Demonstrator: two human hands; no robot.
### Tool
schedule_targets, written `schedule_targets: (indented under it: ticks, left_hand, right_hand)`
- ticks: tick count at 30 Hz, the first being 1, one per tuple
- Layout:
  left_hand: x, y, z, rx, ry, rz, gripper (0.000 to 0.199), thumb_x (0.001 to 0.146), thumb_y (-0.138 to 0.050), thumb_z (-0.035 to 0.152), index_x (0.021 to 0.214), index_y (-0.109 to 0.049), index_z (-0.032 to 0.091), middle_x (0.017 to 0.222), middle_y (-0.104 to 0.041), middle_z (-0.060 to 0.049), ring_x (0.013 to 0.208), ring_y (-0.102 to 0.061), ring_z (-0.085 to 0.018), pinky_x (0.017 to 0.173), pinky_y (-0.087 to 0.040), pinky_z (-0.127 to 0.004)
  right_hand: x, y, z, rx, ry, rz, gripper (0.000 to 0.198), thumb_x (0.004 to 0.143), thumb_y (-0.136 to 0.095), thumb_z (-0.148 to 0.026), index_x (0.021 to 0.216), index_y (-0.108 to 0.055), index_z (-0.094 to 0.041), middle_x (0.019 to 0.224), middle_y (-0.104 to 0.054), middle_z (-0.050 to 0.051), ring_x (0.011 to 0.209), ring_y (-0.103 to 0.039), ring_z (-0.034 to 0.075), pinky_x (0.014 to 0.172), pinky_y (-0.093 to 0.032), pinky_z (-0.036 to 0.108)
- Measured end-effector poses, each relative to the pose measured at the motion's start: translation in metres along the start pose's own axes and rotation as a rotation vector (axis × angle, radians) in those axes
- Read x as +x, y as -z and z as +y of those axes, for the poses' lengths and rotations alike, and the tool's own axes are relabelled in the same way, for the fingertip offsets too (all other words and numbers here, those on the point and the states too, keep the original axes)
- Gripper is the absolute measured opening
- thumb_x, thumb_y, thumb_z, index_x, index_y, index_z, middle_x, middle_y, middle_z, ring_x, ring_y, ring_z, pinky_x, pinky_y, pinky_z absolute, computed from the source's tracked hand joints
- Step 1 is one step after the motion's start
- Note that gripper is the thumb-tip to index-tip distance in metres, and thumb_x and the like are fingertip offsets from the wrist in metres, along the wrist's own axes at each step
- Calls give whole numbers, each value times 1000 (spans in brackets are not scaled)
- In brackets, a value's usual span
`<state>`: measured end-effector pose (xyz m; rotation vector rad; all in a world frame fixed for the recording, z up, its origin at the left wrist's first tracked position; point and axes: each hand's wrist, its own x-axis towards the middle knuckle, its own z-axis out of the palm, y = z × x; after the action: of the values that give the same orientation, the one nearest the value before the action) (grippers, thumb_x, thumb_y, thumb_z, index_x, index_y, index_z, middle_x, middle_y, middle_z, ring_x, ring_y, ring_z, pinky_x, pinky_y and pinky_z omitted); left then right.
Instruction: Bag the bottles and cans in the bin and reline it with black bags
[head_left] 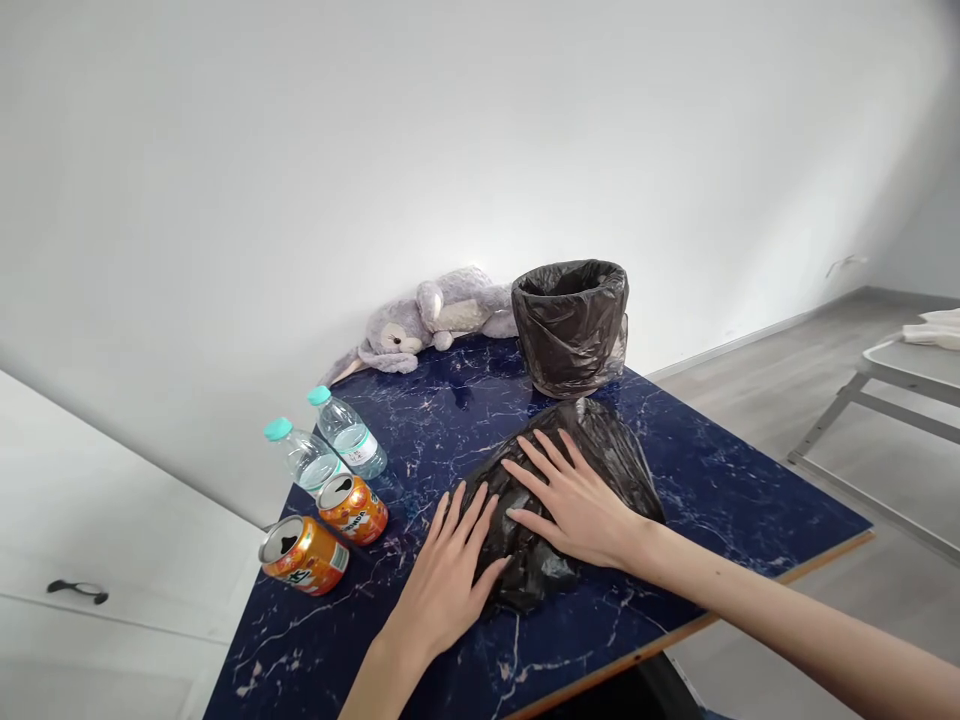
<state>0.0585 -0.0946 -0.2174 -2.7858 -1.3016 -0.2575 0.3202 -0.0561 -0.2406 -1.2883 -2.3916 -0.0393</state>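
Note:
A black plastic bag [611,440] lies spread on the dark blue marbled table [720,490]. My left hand [450,575] rests flat at the bag's left edge, its fingers stretched out and partly over the plastic. Across the middle of the bag lies my right hand [574,500], palm down with the fingers spread. Neither hand grips anything. Parts of the bag are hidden under both hands. Just behind it stands a bin [570,335] lined with another black bag, which is folded over the rim.
Two orange drink cans [319,565] with opened tops stand at the left, beside two clear bottles [356,445] with turquoise caps. A grey plush rabbit [401,330] lies against the wall. Right of the table is a folding table or rack [915,365]; a white cabinet [112,540] is at left.

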Motion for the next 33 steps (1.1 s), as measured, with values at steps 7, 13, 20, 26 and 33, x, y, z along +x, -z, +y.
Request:
schedule_targets:
  ticks: [7, 13, 20, 26, 33]
  left_hand:
    - [-16, -12, -18, -106, 90, -74, 71, 116, -46, 49, 177, -14, 34, 182, -30, -4, 170, -21, -31, 137, -27, -63]
    - [-21, -3, -24, -111, 85, -100, 70, 115, -47, 49, 177, -17, 34, 182, -29, -4, 170, -21, -31, 137, -27, -60]
    - [-28, -3, -29, -96, 91, -134, 69, 117, -44, 48, 177, -14, 34, 183, -25, -2, 171, -17, -31, 137, -26, -61]
    - [-34, -2, -28, -76, 57, -107, 71, 116, -47, 46, 177, -12, 37, 183, -26, -2, 170, -20, -32, 137, -26, -62]
    - [-54, 8, -17, -58, 30, -91, 73, 115, -52, 41, 177, -13, 37, 182, -28, -2, 169, -25, -31, 136, -32, -58]
  right_hand:
    - [-20, -28, 33, 66, -84, -98, 74, 113, -33, -70, 172, -40, -28, 181, -26, 11, 169, -20, 37, 134, -23, 68]
    - [-29, -29, 49, 75, -81, -89, 70, 115, -31, -65, 173, -38, -27, 182, -26, 7, 170, -19, 28, 138, -19, 58]
    - [-29, -31, 52, 85, -73, -70, 67, 116, -34, -62, 174, -35, -29, 181, -28, 5, 170, -20, 28, 139, -19, 57]
    - [-36, -29, 51, 81, -65, -77, 67, 116, -33, -62, 174, -34, -29, 182, -24, 4, 170, -19, 28, 139, -19, 58]
    - [-55, -26, 46, 90, -51, -43, 66, 116, -37, -59, 176, -23, -37, 183, -20, 0, 169, -20, 31, 138, -23, 59]
